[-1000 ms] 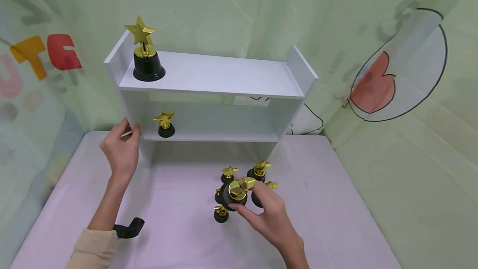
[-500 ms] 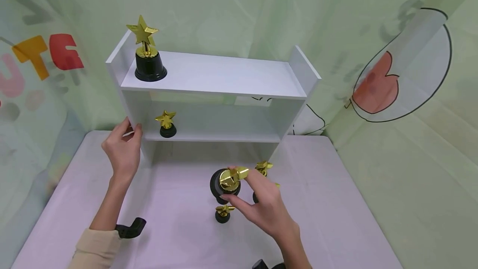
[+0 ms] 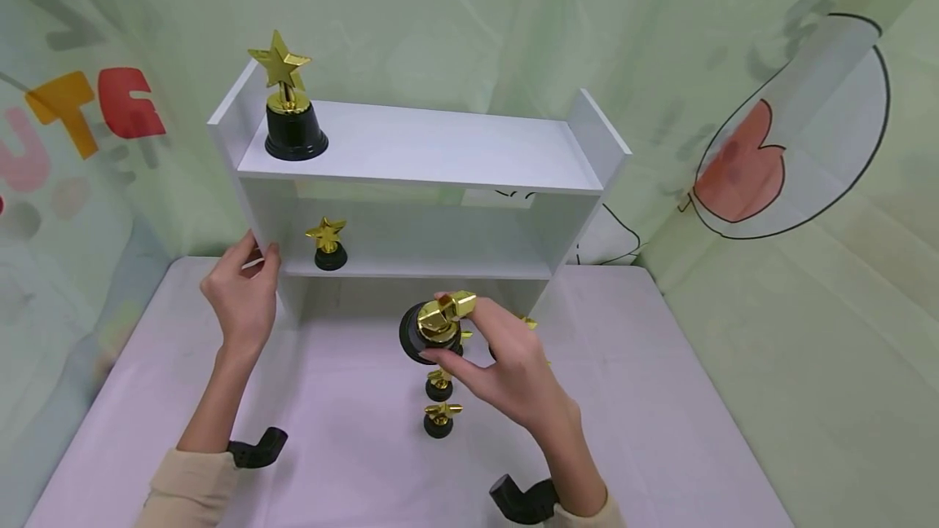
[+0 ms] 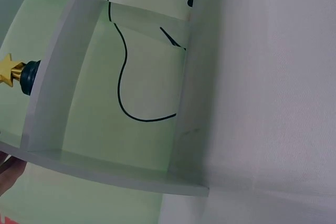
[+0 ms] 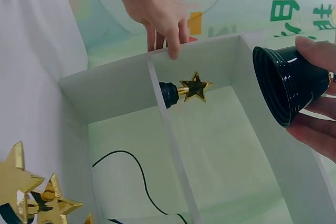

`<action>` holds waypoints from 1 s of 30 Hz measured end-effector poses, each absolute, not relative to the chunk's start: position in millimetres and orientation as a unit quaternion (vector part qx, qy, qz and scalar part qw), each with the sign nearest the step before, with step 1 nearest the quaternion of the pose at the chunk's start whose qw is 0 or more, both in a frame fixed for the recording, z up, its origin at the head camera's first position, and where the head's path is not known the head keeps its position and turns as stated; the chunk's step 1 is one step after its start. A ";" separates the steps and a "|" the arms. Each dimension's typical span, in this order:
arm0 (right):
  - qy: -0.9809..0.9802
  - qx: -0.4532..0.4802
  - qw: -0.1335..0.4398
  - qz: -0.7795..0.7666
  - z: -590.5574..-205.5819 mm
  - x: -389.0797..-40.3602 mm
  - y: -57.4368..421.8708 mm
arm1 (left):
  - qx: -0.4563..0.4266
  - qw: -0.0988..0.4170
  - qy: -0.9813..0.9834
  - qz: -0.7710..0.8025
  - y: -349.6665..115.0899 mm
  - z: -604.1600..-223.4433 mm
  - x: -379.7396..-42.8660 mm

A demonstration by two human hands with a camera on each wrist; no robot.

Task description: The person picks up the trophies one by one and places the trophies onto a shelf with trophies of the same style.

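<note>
My right hand (image 3: 517, 369) grips a star trophy (image 3: 434, 326), gold on a black base, with thumb and fingers, raised above the table in front of the shelf unit. In the right wrist view that trophy's hollow black base (image 5: 283, 82) tilts towards the shelf. My left hand (image 3: 238, 292) holds the front edge of the white shelf unit's (image 3: 425, 145) left side panel. A large star trophy (image 3: 295, 133) stands at the left of the top shelf; a small star trophy (image 3: 330, 255) stands at the left of the middle shelf.
Two small star trophies (image 3: 438, 424) show in a line on the white table (image 3: 352, 446). More trophies behind them are partly hidden by my right hand. A green printed curtain (image 3: 455, 23) hangs behind and beside the shelf unit.
My right hand has lifted the trophy away from the group on the table and moved it up, slightly left, towards the shelf unit. My left hand stays on the side panel.
</note>
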State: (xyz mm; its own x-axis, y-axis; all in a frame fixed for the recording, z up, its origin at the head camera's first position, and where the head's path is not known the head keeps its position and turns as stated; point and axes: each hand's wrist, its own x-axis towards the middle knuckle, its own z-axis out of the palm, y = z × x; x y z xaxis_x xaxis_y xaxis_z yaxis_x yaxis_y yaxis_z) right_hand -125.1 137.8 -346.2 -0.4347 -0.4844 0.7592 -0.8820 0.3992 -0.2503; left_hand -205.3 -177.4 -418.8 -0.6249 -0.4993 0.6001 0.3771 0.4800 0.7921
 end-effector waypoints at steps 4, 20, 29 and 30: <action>-0.778 0.443 0.302 0.328 -338.9 -129.6 133.8 | 0.041 0.431 -0.745 -0.508 -177.2 -418.9 -205.1; -0.752 0.474 0.308 0.338 -309.9 -148.7 125.1 | 0.040 0.432 -0.739 -0.515 -175.8 -417.1 -203.5; -0.751 0.470 0.311 0.343 -292.8 -157.8 118.7 | 0.041 0.432 -0.743 -0.510 -176.3 -417.5 -204.3; -0.752 0.471 0.308 0.344 -290.5 -158.5 117.6 | 0.041 0.431 -0.744 -0.509 -176.5 -417.7 -204.4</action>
State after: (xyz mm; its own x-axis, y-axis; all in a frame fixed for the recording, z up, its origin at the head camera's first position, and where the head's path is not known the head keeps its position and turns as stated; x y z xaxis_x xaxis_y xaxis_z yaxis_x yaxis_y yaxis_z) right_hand -158.5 117.6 -290.5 -0.3679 -0.4959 0.7866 -0.9194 0.3204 -0.2280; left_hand -204.4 -176.5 -417.7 -0.6246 -0.4995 0.6003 0.3779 0.4793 0.7921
